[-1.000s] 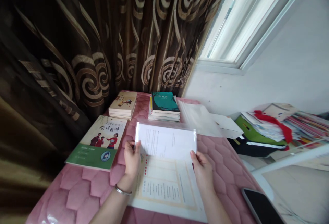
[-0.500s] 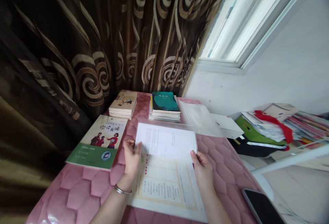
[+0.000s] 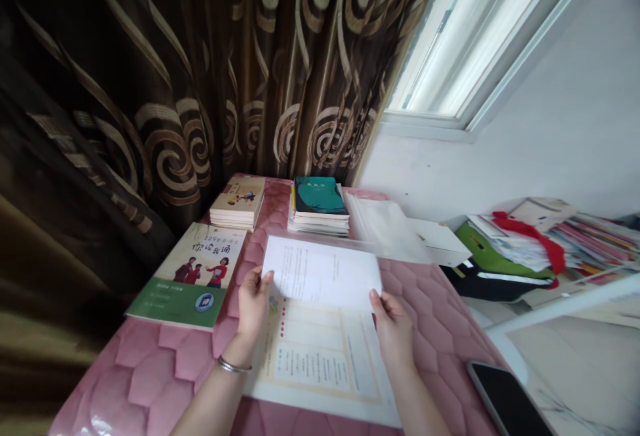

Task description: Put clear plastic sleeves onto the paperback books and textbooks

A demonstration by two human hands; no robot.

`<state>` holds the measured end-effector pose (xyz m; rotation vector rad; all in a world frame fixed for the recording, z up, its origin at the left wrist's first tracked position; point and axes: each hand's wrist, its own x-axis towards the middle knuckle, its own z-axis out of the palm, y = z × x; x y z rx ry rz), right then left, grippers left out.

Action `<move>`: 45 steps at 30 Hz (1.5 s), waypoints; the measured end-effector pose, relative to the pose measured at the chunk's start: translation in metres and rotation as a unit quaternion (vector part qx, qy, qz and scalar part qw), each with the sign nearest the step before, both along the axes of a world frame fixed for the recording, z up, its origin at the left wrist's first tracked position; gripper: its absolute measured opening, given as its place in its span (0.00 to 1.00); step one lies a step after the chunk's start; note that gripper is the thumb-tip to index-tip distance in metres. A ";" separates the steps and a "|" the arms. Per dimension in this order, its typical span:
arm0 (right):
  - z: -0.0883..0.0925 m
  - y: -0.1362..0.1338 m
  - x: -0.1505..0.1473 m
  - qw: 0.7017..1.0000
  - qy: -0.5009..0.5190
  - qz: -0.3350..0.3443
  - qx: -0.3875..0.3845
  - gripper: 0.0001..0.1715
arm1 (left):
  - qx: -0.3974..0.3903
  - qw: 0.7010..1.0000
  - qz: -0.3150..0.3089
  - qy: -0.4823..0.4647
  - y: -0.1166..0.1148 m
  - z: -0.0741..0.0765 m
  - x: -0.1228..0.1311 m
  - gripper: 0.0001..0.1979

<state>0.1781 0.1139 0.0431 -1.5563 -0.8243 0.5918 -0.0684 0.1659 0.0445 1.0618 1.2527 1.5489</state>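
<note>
A white printed sheet [image 3: 325, 273] spans the gap between my two hands and covers the upper part of a larger printed page [image 3: 320, 363] with a yellowish frame. My left hand [image 3: 254, 303], with a silver bangle on the wrist, pinches the sheet's left edge between thumb and fingers. At the opposite edge my right hand [image 3: 393, 323] grips the sheet, thumb on top. Transparent plastic shows along the sheet's far edge. Left of my left hand lies a book [image 3: 187, 276] with a green lower cover and three drawn figures.
Two book stacks stand at the back, one beige [image 3: 237, 201], one topped by a teal book [image 3: 320, 197]. Clear plastic sleeves [image 3: 385, 226] and a white box [image 3: 437, 241] lie right of them. A phone [image 3: 507, 399] rests at the pink table cover's [image 3: 165, 369] right edge, near a paper-filled shelf [image 3: 530, 303].
Both hands keep hold of the sheet, almost in place. The whole view has shifted slightly, and the print on the sheet shows more sharply.
</note>
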 end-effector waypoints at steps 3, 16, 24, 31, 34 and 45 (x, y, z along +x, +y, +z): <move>0.001 0.000 0.000 1.000 -0.002 0.005 -0.004 0.30 | 0.004 0.999 -0.028 -0.015 -0.002 0.002 -0.001 0.15; -0.007 0.003 0.004 1.000 0.009 0.013 0.007 0.27 | -0.015 0.999 -0.016 -0.033 0.000 0.004 -0.002 0.12; -0.014 0.009 0.004 0.998 0.026 0.018 0.047 0.25 | -0.026 0.999 -0.028 -0.036 0.001 0.005 -0.003 0.12; -0.010 0.008 0.003 0.998 0.032 0.021 0.054 0.25 | -0.029 0.999 -0.013 -0.017 0.004 0.002 -0.003 0.15; -0.011 0.008 0.003 0.998 0.035 0.027 0.051 0.25 | 0.007 0.997 0.053 0.053 0.004 0.012 -0.005 0.19; -0.024 0.011 0.019 0.993 0.042 0.095 0.050 0.23 | 0.132 0.792 0.089 0.590 -0.008 0.103 0.063 0.13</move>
